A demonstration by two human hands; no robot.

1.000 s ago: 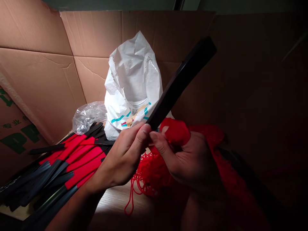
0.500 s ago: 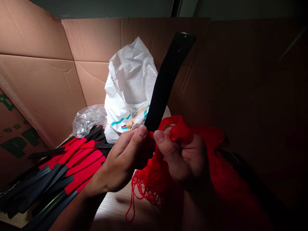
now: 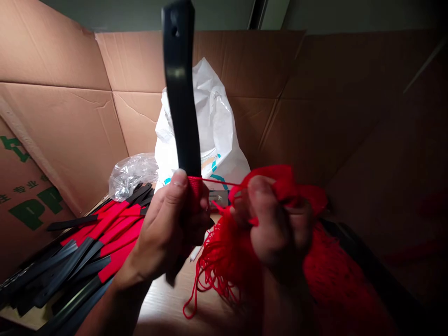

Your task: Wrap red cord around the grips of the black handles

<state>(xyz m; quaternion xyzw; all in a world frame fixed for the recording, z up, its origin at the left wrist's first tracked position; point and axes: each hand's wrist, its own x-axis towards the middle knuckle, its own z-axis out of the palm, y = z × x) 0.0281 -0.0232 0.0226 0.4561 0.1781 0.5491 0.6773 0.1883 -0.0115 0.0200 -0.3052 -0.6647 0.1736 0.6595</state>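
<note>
My left hand (image 3: 168, 228) holds a flat black strip (image 3: 179, 93) upright, with a small hole near its top end. A band of red thread (image 3: 195, 191) wraps the strip just above my left thumb. A thin red strand runs from that band across to my right hand (image 3: 276, 219), which is closed on a bunch of red netting cord (image 3: 224, 261). The cord hangs in loose loops below my hands. The lower end of the strip is hidden in my left hand.
Black strips with red wrapping lie in a heap (image 3: 105, 238) on a pale wooden surface (image 3: 164, 289) at the left. A white plastic bag (image 3: 217, 126) and a clear plastic bag (image 3: 131, 177) stand behind them, against the walls of a cardboard box (image 3: 140, 60).
The black strip has swung from leaning right to nearly upright and has risen. Red thread now wraps it above my left thumb, and a strand stretches between my hands.
</note>
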